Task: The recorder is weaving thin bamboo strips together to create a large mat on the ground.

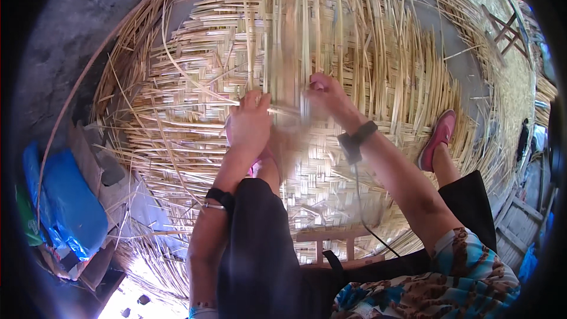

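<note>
A large mat [207, 77] of pale, flat split-reed strips lies under me, half woven, with long loose strips running away from me. My left hand [251, 121] is closed, its bent fingers down on strips left of the middle; a crosswise strip passes by its fingertips. Slightly to the right, my right hand [331, 97] is curled closed around upright reed strips [302, 53], which are smeared by motion. A dark band sits on each wrist, and the right one carries a small device [349, 149] with a cable. The strips' ends inside my fingers are hidden.
My feet in pink shoes [440, 139] rest on the mat. Blue plastic bags [74, 201] lie at the left, beside a grey wall. A low wooden seat [336, 236] is beneath me. More woven matting [499, 47] and a wooden frame [508, 35] stand at the far right.
</note>
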A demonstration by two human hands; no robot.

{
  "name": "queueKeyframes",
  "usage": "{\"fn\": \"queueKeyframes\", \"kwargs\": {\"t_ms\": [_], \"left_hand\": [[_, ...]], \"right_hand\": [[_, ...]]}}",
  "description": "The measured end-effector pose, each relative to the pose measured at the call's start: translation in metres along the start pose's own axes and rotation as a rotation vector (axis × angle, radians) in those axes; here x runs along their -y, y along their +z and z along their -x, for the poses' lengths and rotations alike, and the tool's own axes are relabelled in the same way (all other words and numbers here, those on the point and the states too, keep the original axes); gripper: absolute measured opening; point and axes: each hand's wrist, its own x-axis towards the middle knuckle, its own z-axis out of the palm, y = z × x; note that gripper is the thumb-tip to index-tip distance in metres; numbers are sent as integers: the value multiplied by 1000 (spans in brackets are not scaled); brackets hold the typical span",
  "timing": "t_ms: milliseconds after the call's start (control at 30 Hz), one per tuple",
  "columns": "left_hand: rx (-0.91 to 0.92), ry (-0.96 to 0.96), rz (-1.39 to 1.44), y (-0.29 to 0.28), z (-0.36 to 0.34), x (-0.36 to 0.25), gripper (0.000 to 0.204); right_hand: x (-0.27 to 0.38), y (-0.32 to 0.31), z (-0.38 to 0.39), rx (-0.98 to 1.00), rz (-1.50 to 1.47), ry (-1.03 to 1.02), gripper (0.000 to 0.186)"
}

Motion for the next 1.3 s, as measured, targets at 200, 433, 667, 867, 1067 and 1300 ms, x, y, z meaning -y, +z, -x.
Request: {"fn": "queueKeyframes", "kwargs": {"t_ms": [200,433,667,867,1067,1300], "left_hand": [[92,210,-279,17,-9,4,22],[92,335,-391,0,-12,-14,10],[385,54,-169,-6,-13,-10,17],[233,74,-168,-13,-13,1,14],[-95,396,-251,-6,-20,-3,7],[123,222,-305,-3,-11,6,23]], "right_hand": [[9,-6,29,205,15,-269,9],[-21,-9,3,254,437,-228,18],[-37,2,5,293,592,-339,7],[-33,2,17,198,607,-439,5],[-28,14,29,86,696,-401,4],[-26,13,22,54,739,-458,3]]}}
